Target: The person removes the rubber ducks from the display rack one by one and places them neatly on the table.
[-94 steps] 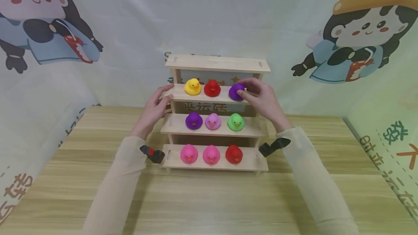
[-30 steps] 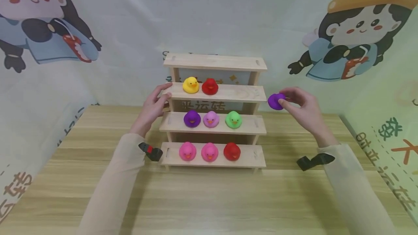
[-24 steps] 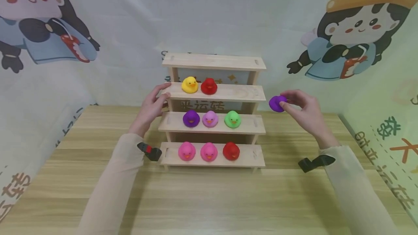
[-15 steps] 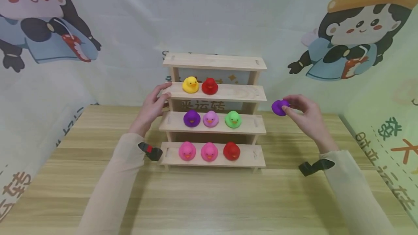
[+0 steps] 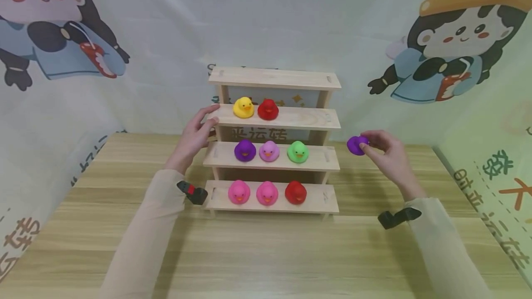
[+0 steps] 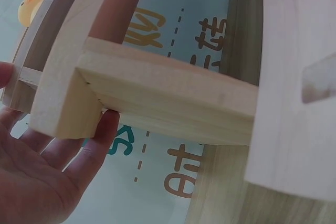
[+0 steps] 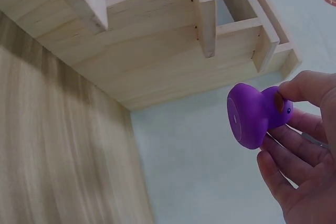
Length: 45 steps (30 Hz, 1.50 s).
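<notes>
My right hand (image 5: 389,158) pinches a purple rubber duck (image 7: 249,115) by its head, thumb against fingers, in the air to the right of a tiered wooden rack (image 5: 274,77). The duck is tipped sideways, its flat base facing the rack in the right wrist view. My left hand (image 5: 194,137) grips the rack's left end at the second tier from the top. On that tier sit a yellow duck (image 5: 243,108) and a red duck (image 5: 268,110). Below them stand a dark purple duck (image 5: 245,151), a light pink duck (image 5: 269,152) and a green duck (image 5: 298,152).
On the bottom tier are two pink ducks (image 5: 238,193) and another red duck (image 5: 296,193). The rack stands on a wood-grain table (image 5: 266,253). A printed cloth (image 5: 166,26) hangs behind and along the sides.
My right hand has lifted the purple duck off the second tier, carried it right past the rack's end, then lowered it slightly. My left hand keeps its grip on the rack.
</notes>
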Available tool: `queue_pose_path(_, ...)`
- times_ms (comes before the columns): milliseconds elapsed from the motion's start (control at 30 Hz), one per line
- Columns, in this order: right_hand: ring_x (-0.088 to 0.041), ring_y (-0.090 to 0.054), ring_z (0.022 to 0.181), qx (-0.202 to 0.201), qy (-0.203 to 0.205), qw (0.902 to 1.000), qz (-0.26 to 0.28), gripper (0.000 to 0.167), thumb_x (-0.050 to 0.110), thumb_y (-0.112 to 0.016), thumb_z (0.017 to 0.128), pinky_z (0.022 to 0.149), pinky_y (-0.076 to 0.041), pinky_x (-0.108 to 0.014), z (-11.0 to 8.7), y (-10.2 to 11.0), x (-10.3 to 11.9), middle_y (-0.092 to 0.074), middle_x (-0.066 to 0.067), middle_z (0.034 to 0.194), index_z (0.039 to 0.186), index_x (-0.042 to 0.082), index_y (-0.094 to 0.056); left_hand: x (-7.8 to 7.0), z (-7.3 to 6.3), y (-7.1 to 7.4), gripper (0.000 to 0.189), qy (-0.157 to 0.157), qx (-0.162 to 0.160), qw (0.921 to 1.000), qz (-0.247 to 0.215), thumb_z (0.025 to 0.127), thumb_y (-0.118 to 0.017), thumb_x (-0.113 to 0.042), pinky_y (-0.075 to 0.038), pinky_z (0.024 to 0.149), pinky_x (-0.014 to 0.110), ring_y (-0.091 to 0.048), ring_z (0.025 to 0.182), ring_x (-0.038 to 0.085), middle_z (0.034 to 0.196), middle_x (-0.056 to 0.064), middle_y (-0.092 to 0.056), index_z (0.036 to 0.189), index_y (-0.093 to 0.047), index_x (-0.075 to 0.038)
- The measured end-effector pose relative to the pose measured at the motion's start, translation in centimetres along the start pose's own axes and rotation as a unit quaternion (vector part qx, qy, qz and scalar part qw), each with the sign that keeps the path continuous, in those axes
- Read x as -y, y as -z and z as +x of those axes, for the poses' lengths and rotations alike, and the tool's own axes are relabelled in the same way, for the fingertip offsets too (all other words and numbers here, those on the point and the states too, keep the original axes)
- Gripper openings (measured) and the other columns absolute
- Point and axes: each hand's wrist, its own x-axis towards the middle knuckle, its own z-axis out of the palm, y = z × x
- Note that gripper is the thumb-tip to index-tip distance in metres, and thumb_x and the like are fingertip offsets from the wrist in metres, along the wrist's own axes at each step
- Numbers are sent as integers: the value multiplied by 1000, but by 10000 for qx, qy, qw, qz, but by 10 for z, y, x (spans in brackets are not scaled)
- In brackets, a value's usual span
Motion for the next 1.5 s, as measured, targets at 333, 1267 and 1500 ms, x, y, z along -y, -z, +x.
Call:
queue_pose_path(333, -37, -59, 107, 170, -142, 9998, 26, 33, 10, -63, 93, 89, -46, -26, -8, -5, -10, -62, -27, 117, 120, -9, -58, -1, -1, 1, 47, 8, -3, 10000, -14, 101, -46, -36, -45, 89, 47, -50, 123, 38, 151, 10, -36, 148, -40, -29)
queue_pose_path(1267, -45, -58, 108, 489, -240, 9979, 360, 31, 1, -62, 91, 93, -49, -35, -24, -34, -48, -60, -32, 117, 119, -13, -57, 2, 1, 0, 47, 72, -42, 9999, 69, 101, -46, -38, -44, 94, 54, -49, 123, 37, 151, 8, -36, 147, -40, -30)
queue_pose_path(1500, -46, -55, 112, 631, -448, 9964, 353, 33, 2, -62, 92, 97, -43, -52, -26, -37, -55, -57, -33, 120, 121, -13, -56, 3, 1, 0, 47, 17, -30, 10000, 48, 101, -45, -37, -42, 96, 56, -48, 124, 38, 154, 4, -31, 147, -40, -29)
